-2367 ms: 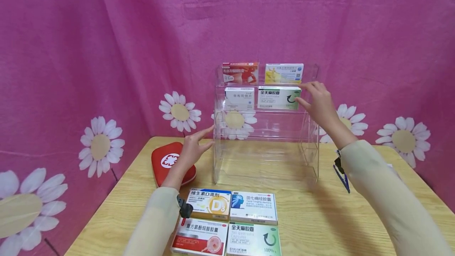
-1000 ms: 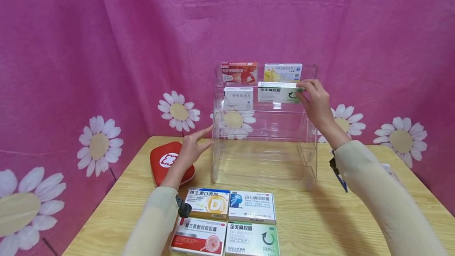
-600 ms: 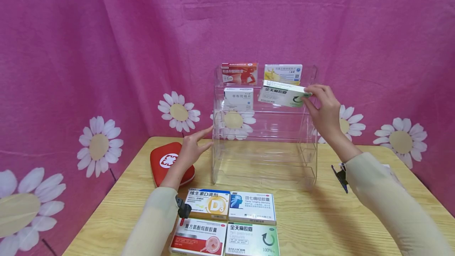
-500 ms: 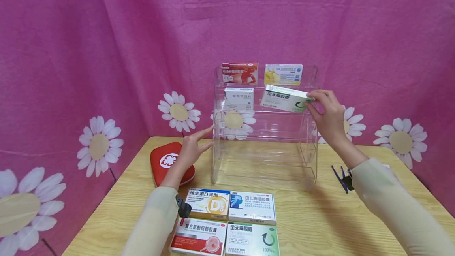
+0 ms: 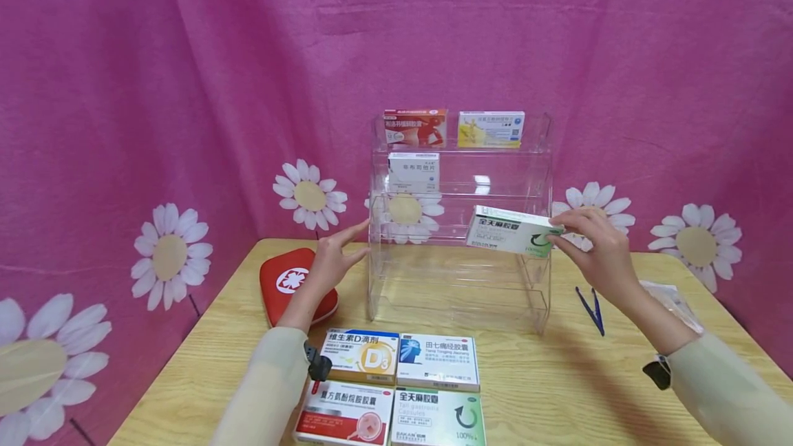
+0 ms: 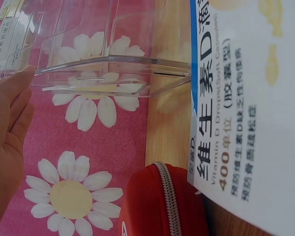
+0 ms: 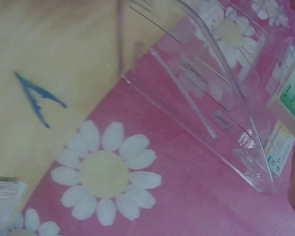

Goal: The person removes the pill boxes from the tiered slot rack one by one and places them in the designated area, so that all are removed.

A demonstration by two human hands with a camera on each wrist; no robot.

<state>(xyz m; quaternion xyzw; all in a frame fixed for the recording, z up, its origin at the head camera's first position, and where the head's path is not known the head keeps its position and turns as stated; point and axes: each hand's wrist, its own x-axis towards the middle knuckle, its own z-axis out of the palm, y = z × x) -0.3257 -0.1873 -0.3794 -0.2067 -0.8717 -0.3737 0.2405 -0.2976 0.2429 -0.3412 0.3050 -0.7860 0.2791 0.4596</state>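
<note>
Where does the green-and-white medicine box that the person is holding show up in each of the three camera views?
Head: the green-and-white box is right of centre, pinched by the right hand in front of the clear acrylic shelf.
Left wrist: not in it.
Right wrist: only its end shows, at the right edge.
Shared landmark: the clear acrylic shelf.

This looks like a staged pharmacy-style display set up indoors. A clear acrylic tiered shelf (image 5: 458, 267) holding medicine boxes stands on a light wooden table (image 5: 557, 391), beside a red first-aid pouch (image 5: 291, 281). A pink daisy-printed cloth backdrop (image 5: 155, 122) hangs behind.
</note>
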